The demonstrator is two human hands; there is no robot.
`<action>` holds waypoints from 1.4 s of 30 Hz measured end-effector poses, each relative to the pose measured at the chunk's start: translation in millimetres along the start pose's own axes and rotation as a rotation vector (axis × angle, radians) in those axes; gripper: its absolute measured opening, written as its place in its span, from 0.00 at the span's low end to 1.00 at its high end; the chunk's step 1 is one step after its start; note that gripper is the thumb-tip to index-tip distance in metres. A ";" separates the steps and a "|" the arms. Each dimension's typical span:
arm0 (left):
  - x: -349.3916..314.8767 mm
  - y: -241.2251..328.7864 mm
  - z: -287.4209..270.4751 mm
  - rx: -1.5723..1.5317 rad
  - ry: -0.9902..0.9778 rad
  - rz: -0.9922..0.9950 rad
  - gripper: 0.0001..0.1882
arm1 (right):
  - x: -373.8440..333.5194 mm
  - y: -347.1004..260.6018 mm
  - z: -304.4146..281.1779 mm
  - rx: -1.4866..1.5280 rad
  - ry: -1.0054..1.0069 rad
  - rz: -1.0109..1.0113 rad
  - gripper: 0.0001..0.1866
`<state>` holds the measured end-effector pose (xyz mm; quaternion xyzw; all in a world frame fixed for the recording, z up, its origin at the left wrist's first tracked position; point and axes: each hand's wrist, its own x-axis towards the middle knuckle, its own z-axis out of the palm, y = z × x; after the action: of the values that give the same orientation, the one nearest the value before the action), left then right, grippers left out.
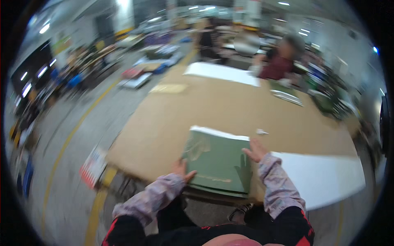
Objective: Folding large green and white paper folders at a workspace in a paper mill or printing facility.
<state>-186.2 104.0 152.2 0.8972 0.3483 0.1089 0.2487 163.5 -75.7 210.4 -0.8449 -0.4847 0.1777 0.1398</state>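
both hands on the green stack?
Yes: the left hand presses the near left corner of the flat green stack of sheets, and the right hand rests on its far right edge.

Grey floor (82, 135) with yellow lines (61, 153) — cluttered worktables (156, 53), ceiling lights (205, 8) beyond.
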 end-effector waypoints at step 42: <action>15.5 43.6 -35.0 -1.106 0.491 0.512 0.30 | -171.2 -35.4 -7.2 0.804 0.541 -0.317 0.29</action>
<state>-162.9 99.8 205.2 0.6406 0.0630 0.5292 0.5528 59.5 -207.5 259.5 -0.6563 -0.4467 0.1018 0.5995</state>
